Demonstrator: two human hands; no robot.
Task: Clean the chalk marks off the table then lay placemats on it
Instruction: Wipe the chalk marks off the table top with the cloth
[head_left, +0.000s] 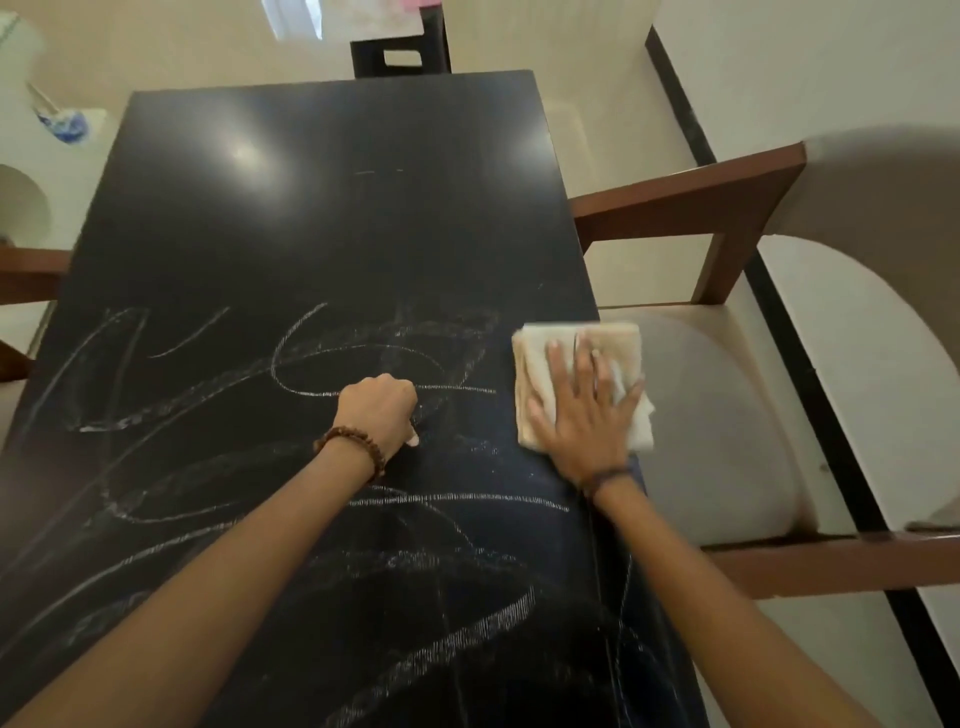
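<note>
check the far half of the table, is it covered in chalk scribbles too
No, the table's far half is nearly bare; the chalk marks crowd the near half.

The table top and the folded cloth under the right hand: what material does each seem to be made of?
Table top: a hard, smooth black surface, probably lacquered wood or laminate; its glossy sheen reflects lights. Folded cloth: soft, beige woven fabric, probably cotton; layered edges show, flattened under the right hand.

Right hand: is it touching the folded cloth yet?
Touching. The head view shows the right hand lying flat, fingers spread, on top of the folded cloth at the table's right edge.
</note>
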